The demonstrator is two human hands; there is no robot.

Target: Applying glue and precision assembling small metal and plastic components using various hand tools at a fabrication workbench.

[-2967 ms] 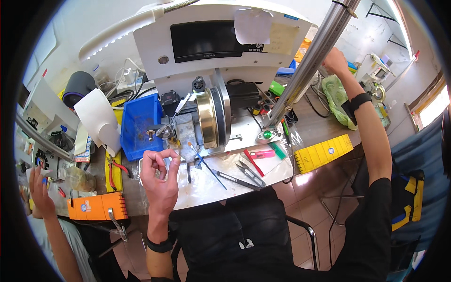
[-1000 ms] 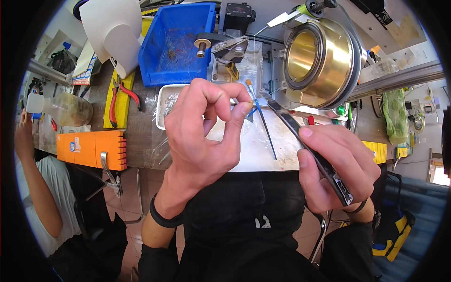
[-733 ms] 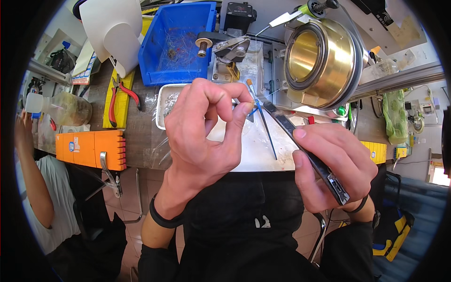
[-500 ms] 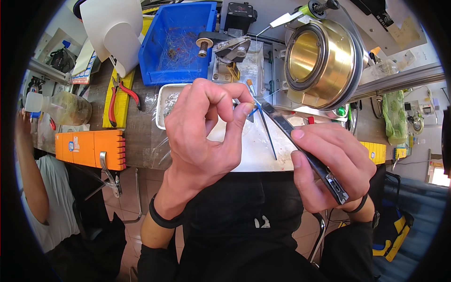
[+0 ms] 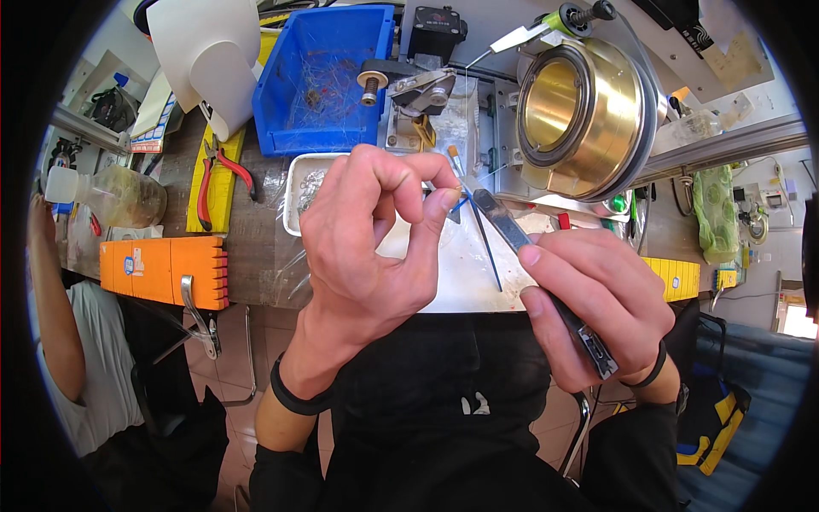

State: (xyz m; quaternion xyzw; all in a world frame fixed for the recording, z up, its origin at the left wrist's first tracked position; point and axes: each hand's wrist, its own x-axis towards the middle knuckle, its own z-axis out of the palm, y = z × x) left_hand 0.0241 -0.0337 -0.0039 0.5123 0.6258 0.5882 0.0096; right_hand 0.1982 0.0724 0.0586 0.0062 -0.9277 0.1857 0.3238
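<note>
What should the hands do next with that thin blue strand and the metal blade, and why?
Probably ease the blade a touch closer to the blue strand. The left hand pinches the strand's top, and the right hand holds the blade tip just beside it.

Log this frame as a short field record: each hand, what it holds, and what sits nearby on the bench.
Left hand: pinches the top end of a thin blue wire
Right hand: grips a slim metal-bladed utility knife, blade tip beside the wire
Behind hands: large brass ring on a machine
Bench left: blue plastic bin, red-handled pliers, orange toothed block
Far left: another person's arm
</note>
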